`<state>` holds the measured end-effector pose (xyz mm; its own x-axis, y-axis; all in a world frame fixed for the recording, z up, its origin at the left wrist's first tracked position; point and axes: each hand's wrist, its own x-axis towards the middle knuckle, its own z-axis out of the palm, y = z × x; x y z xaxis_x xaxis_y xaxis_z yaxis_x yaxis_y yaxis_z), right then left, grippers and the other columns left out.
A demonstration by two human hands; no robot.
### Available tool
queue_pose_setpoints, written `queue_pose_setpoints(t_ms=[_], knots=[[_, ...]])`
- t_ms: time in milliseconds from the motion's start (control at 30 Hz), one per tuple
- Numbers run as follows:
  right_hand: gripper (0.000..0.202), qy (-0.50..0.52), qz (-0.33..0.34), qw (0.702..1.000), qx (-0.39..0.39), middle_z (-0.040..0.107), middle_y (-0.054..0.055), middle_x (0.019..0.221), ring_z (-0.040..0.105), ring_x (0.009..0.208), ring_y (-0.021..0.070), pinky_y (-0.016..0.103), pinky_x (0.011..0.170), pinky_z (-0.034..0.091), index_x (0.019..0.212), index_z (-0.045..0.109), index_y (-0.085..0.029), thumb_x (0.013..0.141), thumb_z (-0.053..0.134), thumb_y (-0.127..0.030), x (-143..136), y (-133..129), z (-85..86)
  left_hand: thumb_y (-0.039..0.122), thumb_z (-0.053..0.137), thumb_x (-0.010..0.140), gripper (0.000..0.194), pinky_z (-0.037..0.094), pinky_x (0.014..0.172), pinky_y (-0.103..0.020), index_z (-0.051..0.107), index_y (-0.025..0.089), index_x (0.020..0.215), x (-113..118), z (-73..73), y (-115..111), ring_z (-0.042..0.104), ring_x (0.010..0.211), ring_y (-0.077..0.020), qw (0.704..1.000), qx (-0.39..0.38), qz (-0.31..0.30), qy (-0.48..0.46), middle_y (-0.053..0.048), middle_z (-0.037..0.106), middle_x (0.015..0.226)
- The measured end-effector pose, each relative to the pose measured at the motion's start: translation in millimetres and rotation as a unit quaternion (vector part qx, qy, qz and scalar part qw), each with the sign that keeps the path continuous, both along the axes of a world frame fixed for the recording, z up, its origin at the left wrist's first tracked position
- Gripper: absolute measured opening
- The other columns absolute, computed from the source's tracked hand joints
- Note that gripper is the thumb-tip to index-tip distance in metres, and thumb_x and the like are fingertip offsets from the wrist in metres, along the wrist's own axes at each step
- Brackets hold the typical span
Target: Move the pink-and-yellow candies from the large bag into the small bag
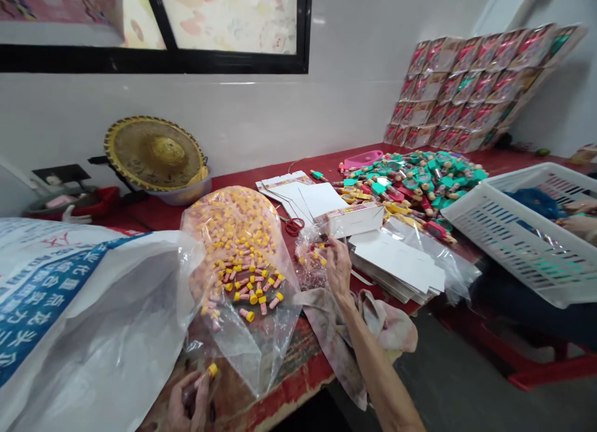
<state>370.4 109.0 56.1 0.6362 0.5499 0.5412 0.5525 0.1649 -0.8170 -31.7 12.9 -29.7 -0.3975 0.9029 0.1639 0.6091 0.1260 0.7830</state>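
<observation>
My left hand point(190, 402) is closed around a small capped bottle by the table's front edge; its yellow cap point(213, 370) shows above the fingers. A large clear plastic bag point(252, 357) lies open in front of me, full of small pink bottles with yellow caps point(252, 289). To its right, my right hand point(339, 267) has its fingers curled at a crumpled small clear bag point(308, 267) with a few yellow-capped pieces in it. What those fingertips grip is hidden. A stained cloth point(382, 326) lies under the right wrist.
White card boxes point(396, 258) and red scissors point(293, 225) lie beyond my right hand. Behind are a pile of green, red and yellow toys point(420, 177) and stacked packs point(480, 84). A person's hand reaches into a white basket point(522, 252). A white sack point(116, 320) fills the left.
</observation>
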Motion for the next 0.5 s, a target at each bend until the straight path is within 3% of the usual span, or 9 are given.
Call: queue_pose_setpoints(t_ms=[133,300,400,500], knots=[[0.032,-0.061,0.021,0.997,0.048,0.072,0.010,0.120,0.068,0.111,0.0228,0.041,0.101,0.055,0.123,0.071,-0.022,0.105,0.044,-0.023,-44,-27,-6.3,0.080,0.059,0.076,0.061,0.061,0.068,-0.038,0.070,0.024,0.098,-3,9.2,1,0.076,0.078,-0.0288,0.999,-0.020,-0.014,-0.023,-0.005,0.078,0.086],[0.042,-0.208,0.196,0.958,-0.033,0.073,0.011,0.127,0.068,0.117,0.0224,0.037,0.099,0.056,0.133,0.070,-0.023,0.101,0.045,-0.012,-120,-32,-53.1,0.080,0.062,0.075,0.061,0.062,0.068,-0.038,0.069,0.023,0.094,3,24.2,-3,0.077,0.081,-0.0293,0.997,-0.001,-0.038,-0.071,-0.008,0.079,0.087],[0.047,-0.239,0.196,0.947,-0.088,0.073,0.013,0.130,0.068,0.119,0.0246,0.039,0.096,0.056,0.140,0.067,-0.021,0.099,0.046,-0.012,-147,-24,-78.0,0.075,0.062,0.081,0.055,0.063,0.069,-0.036,0.068,0.023,0.095,7,30.9,-8,0.077,0.082,-0.0281,0.995,0.021,-0.063,-0.076,-0.008,0.079,0.087],[0.048,-0.224,0.165,0.958,-0.071,0.070,0.014,0.134,0.065,0.124,0.0245,0.041,0.102,0.054,0.143,0.064,-0.021,0.101,0.043,-0.012,-152,-22,-89.3,0.067,0.059,0.088,0.046,0.061,0.067,-0.034,0.067,0.023,0.097,6,36.4,-13,0.076,0.077,-0.0252,0.996,0.067,-0.051,-0.027,-0.006,0.078,0.085]])
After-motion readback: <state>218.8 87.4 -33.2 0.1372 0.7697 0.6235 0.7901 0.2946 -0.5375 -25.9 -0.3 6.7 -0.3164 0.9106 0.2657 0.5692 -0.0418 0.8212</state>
